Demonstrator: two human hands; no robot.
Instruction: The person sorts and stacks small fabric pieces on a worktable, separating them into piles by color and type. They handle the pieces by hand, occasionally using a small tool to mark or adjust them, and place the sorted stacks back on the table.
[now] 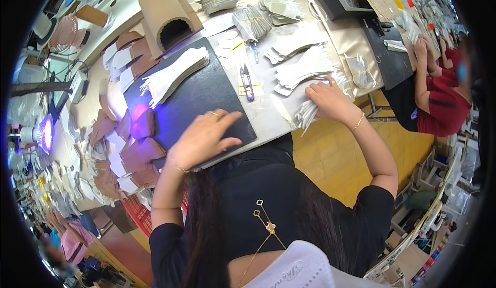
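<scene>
My left hand (206,135) is over the near edge of a black board (217,86), fingers and thumb apart with nothing in them. Farther up on that board lies a stack of long white cut pieces (178,73) with frayed ends. At the table's front edge, my right hand (330,101) has its fingers closed round a bunch of white strip-like pieces (307,113); its palm hides part of them. Just beyond it rests another white stack (305,71). Between the board and that stack are thread snips (247,83) with blue handles, on yellow and white paper.
A tan arched box (163,19) stands behind the board. Bundled grey-white pieces (251,23) lie at the back. Brown and white cut pieces (139,156) cover the left side, near a lit lamp (45,133). A co-worker in red (444,104) sits at the right.
</scene>
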